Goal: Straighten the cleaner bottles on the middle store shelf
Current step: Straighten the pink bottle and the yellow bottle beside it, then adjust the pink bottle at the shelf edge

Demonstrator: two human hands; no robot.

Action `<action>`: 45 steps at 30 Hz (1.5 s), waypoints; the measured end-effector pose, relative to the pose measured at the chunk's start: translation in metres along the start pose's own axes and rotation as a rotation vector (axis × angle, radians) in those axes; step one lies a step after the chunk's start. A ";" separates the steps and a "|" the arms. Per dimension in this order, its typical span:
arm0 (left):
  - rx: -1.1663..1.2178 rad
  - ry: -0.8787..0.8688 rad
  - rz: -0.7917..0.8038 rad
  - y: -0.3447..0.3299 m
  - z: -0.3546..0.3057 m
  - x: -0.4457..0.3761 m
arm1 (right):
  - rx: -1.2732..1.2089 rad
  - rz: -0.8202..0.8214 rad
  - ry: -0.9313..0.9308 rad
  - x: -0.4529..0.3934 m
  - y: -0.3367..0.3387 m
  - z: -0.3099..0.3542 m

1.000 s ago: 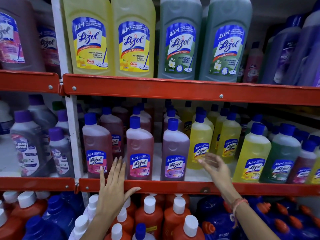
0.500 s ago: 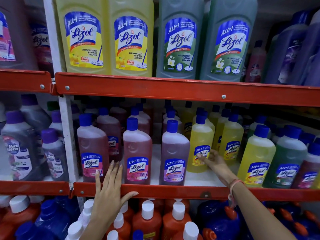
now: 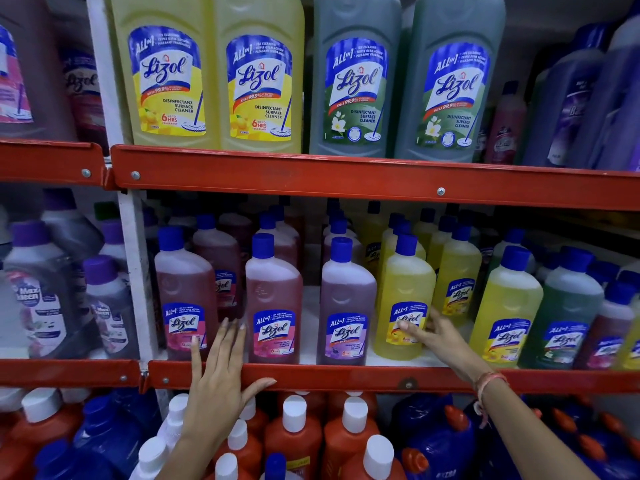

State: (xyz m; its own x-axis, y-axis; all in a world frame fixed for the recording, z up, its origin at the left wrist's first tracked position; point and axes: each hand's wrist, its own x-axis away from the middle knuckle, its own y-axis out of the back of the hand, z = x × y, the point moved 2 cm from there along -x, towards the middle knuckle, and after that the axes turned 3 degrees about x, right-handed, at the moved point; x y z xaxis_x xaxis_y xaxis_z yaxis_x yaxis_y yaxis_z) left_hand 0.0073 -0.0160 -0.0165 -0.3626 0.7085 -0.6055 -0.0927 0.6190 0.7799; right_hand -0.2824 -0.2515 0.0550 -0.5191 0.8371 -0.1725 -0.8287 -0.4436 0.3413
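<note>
Your left hand [image 3: 218,372] lies flat and spread on the red front rail [image 3: 346,374] of the middle shelf, fingers up against the lower label of the leftmost pink bottle [image 3: 185,292], gripping nothing. Keep it there as a brace. Your right hand [image 3: 438,336] reaches over the rail, fingers loosely spread, thumb on the label of the front yellow bottle [image 3: 405,299] and the other fingers curling round its right flank; it looks like a light hold, not a firm clasp, so close the fingers before you turn it.

That bottle stands upright just left of your right palm, set a little behind the purple bottle [image 3: 346,303] at its side. Draw it forward until it lines up with its neighbours, label square to you, and slide it on its base instead of lifting, since the rows behind stand close. It is clear plastic filled with yellow liquid, blue-capped, with a blue, white and yellow label. Beyond it more yellow bottles [image 3: 457,271] recede into shadow.
</note>
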 end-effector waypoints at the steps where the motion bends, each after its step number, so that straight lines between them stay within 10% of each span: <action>1: -0.010 -0.001 0.011 0.001 -0.001 0.001 | 0.015 0.001 0.006 0.004 0.001 0.001; 21: -0.029 0.049 0.239 0.015 -0.005 0.007 | 0.108 -0.108 0.030 0.047 -0.002 0.007; 30: 0.425 0.175 0.053 0.041 -0.021 0.014 | 0.210 -0.779 0.211 0.087 -0.047 0.041; 38: 0.904 0.373 0.086 0.046 -0.025 0.007 | -0.074 -0.019 0.102 0.089 -0.143 0.080; 45: 0.994 0.338 0.145 0.060 -0.030 0.009 | 0.032 0.089 -0.044 0.095 -0.188 0.097</action>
State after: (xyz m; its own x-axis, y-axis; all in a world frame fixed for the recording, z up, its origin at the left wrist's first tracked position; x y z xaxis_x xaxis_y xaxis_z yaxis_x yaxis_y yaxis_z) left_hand -0.0291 0.0172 0.0301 -0.5624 0.7615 -0.3222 0.7173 0.6432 0.2680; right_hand -0.1555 -0.0577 0.0636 -0.5802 0.8083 -0.1001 -0.7724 -0.5070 0.3826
